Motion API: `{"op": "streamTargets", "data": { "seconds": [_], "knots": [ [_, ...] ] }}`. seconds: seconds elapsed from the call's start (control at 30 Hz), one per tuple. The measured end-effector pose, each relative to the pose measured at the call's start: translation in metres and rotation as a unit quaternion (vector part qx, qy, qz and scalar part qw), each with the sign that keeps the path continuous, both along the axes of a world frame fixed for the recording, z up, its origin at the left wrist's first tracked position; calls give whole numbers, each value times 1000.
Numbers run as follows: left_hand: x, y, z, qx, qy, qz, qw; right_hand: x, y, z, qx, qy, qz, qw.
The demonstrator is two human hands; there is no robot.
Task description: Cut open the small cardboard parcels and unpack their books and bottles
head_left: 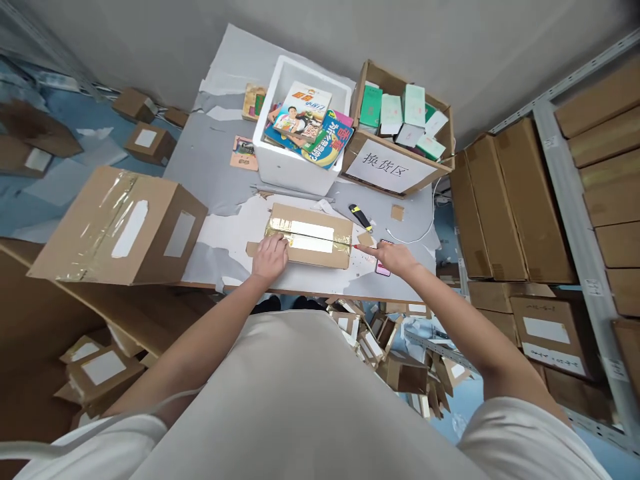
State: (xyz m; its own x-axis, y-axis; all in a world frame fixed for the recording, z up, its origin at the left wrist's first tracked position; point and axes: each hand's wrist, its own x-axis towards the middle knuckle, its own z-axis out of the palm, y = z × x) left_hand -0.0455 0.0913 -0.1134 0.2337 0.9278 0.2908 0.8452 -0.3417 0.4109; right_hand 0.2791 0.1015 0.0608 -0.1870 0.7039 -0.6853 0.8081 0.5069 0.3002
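At the centre of the frame, one oblong cardboard box, smooth and brown, with glossy tape and a white label split by a dark lengthwise seam. Laid on its left end, fingers bent, left hand; cannot tell whether gripping. At its right end, index finger extended to a tiny red item, right hand; cannot tell whether holding it. Behind, two containers: one rigid white foam box of shiny books, one open carton of green and white packs. Narrow strip of tabletop along the front edge; wider gap leftward.
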Motion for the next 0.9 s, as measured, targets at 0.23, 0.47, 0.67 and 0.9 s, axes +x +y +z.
{"op": "streamTargets", "data": {
  "seconds": [0.23, 0.47, 0.67, 0.9],
  "knots": [
    [-2, 3, 4, -16, 1, -6, 1000, 51, -46, -5, 60, 156, -132, 977],
    [0, 1, 18, -50, 46, -34, 997, 34, -71, -85, 45, 549, -495, 672],
    [4, 13, 38, -85, 85, -26, 992, 19, -70, -115, 23, 606, -551, 574],
    [1, 28, 38, -142, 94, -5, 985, 18, -72, -120, 4, 623, -540, 567]
  ]
}}
